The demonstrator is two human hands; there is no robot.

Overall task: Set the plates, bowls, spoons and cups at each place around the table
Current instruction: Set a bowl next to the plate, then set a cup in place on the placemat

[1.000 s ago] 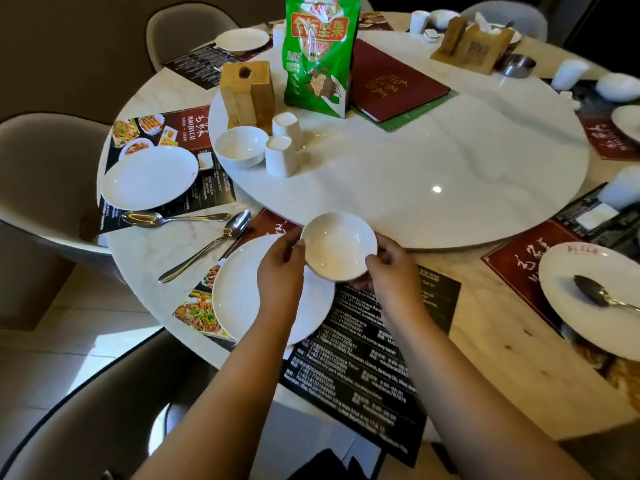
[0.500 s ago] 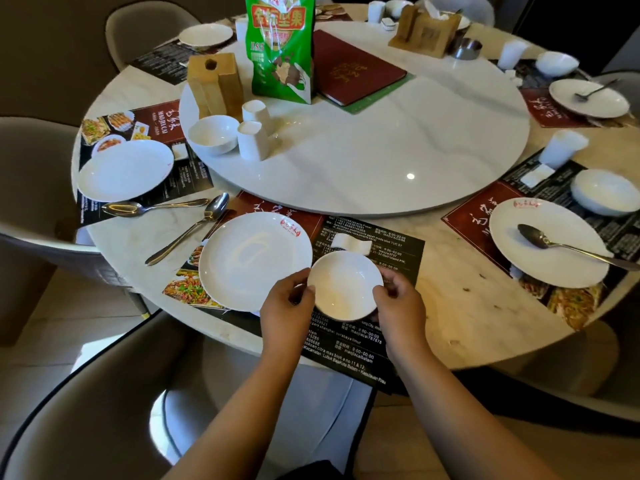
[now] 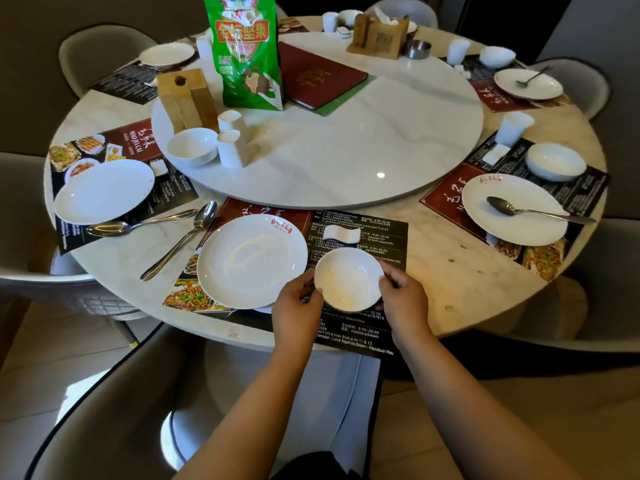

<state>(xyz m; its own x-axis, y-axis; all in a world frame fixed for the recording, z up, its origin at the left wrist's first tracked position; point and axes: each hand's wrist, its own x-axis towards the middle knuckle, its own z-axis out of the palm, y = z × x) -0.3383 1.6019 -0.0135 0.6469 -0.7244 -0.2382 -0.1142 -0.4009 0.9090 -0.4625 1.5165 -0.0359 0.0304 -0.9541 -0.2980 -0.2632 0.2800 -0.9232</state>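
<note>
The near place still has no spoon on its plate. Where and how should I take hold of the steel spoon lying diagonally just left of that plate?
Grip the long steel spoon by its thin handle, near the low end that points toward the table edge, pinching from above. The handle lies flat on bare marble, apart from the round white plate, while its bowl end sits close beside the second spoon.

My round marble counter (image 3: 450, 271) carries a turntable (image 3: 346, 140), printed placemats (image 3: 360, 237), two loose spoons (image 3: 138, 225), and what may be crumbs.
</note>
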